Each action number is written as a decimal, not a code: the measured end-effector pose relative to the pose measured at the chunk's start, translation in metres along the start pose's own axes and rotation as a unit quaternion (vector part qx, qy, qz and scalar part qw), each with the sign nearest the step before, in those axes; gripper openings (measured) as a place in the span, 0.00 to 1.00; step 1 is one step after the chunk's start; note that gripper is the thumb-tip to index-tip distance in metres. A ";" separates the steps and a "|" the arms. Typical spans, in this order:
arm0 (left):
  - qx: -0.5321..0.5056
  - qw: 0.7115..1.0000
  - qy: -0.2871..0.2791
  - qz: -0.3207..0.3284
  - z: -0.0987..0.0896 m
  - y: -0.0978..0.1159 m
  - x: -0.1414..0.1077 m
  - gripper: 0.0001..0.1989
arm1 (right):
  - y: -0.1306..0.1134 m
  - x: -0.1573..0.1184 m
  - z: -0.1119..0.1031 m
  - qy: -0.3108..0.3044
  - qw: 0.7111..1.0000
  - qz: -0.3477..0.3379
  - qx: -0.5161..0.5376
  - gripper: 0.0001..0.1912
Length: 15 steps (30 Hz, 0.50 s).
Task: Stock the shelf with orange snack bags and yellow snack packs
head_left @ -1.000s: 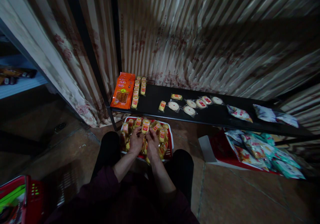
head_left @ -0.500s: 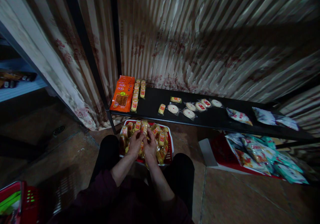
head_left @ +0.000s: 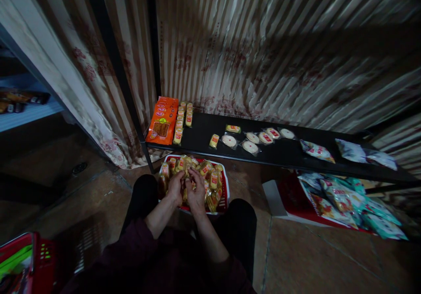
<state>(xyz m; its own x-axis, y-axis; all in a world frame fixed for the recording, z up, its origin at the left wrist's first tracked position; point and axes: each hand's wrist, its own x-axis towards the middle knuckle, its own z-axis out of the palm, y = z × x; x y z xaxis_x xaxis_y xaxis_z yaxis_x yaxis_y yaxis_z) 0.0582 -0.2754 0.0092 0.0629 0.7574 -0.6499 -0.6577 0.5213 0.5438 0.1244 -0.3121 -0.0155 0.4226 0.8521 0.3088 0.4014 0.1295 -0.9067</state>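
Both hands are close together over a red and white basket [head_left: 226,189] that sits on the floor between my knees. It is filled with small yellow snack cakes [head_left: 214,180] in clear wrappers. My left hand [head_left: 175,189] and my right hand [head_left: 196,193] have their fingers closed around one wrapped snack cake [head_left: 187,164], partly covered by the fingertips. On the black shelf [head_left: 207,125] beyond, more of these cakes stand in two rows beside an orange snack bag [head_left: 162,121]. Two single cakes lie farther right, near several round white wrapped biscuits [head_left: 229,141].
White snack bags [head_left: 350,150] lie at the shelf's right. Beneath it, a red and white box [head_left: 286,200] holds teal and white bags. Another red basket [head_left: 42,263] stands at lower left. A black shelf post [head_left: 115,57] rises before a striped curtain [head_left: 230,44].
My hands have drawn slightly lower over the basket, and the fingers now cover more of the held cake. The view has shifted slightly; the things on the shelf look unchanged.
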 end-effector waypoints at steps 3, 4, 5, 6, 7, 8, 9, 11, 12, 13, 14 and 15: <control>-0.012 0.999 0.020 -0.024 -0.002 -0.003 0.006 0.03 | 0.000 0.001 0.000 0.003 1.000 0.003 0.000 0.16; -0.013 0.999 0.022 -0.030 -0.003 -0.004 0.007 0.03 | 0.000 0.001 -0.001 0.002 1.000 0.005 0.000 0.16; -0.014 0.999 0.022 -0.033 -0.003 -0.005 0.009 0.03 | -0.001 0.002 -0.001 0.002 1.000 0.007 0.001 0.16; -0.015 0.999 0.020 -0.035 -0.004 -0.006 0.010 0.04 | -0.002 0.003 -0.002 0.002 1.000 0.009 0.003 0.15; -0.016 0.999 0.017 -0.035 -0.004 -0.007 0.010 0.04 | -0.003 0.003 -0.002 0.002 1.000 0.012 0.004 0.15; -0.018 0.999 0.014 -0.035 -0.004 -0.007 0.011 0.03 | -0.004 0.003 -0.003 0.002 1.000 0.015 0.005 0.15; -0.021 0.999 0.013 -0.034 -0.004 -0.007 0.010 0.03 | -0.005 0.004 -0.003 0.002 1.000 0.017 0.006 0.16; -0.030 0.999 0.010 -0.036 -0.003 -0.007 0.009 0.03 | -0.007 0.004 -0.003 0.006 1.000 0.019 0.009 0.15; -0.036 0.998 0.008 -0.042 -0.003 -0.006 0.009 0.03 | -0.007 0.005 -0.003 0.007 1.000 0.020 0.011 0.15; -0.041 0.998 0.005 -0.049 -0.003 -0.006 0.008 0.04 | -0.007 0.005 -0.003 0.010 1.000 0.022 0.012 0.15; -0.044 0.997 0.002 -0.056 -0.002 -0.005 0.007 0.04 | -0.006 0.005 -0.003 0.012 1.000 0.025 0.013 0.15; -0.045 0.997 -0.001 -0.062 -0.001 -0.004 0.007 0.05 | -0.005 0.006 -0.003 0.014 0.999 0.029 0.013 0.15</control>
<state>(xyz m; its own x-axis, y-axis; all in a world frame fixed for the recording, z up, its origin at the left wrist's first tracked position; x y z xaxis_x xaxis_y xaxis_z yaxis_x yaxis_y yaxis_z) 0.0604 -0.2733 0.0017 0.1492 0.6902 -0.7081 -0.7092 0.5737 0.4098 0.1272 -0.3096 -0.0080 0.4666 0.8443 0.2636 0.3547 0.0945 -0.9302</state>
